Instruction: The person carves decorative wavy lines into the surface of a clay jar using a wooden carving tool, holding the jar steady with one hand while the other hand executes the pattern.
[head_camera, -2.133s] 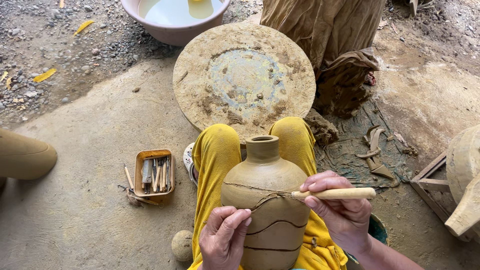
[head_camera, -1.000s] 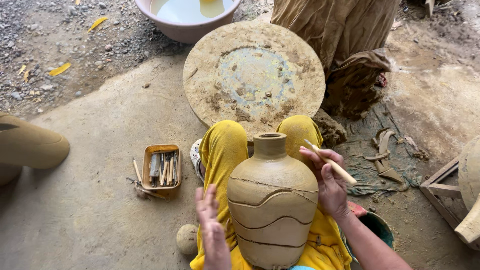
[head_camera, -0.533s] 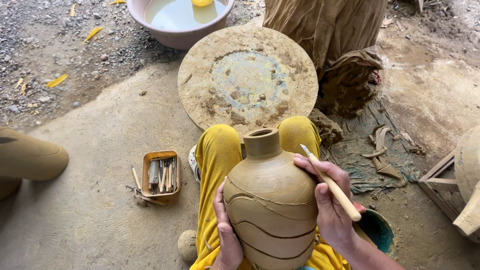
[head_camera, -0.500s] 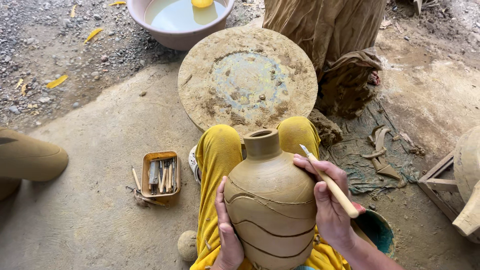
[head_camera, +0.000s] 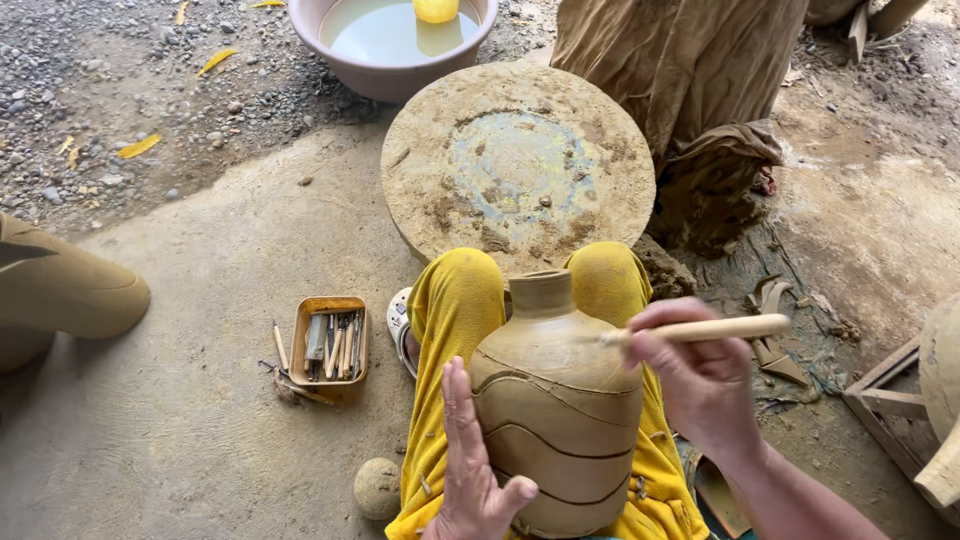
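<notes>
The wooden stick tool, angled down beside the clay jar half a second ago, now lies level with its tip on the jar's shoulder. The right hand has its grip clamped on it. The left hand, fingers apart, steadies the jar's front on the yellow-clad lap, so carving of the 3 wavy grooves looks to be resuming.

Concrete floor, tool tray, perhaps clay ball

My left hand lies flat, fingers extended upward, thumb spread; my right hand is raised, fingers curled closed, forearm entering from lower right.
</notes>
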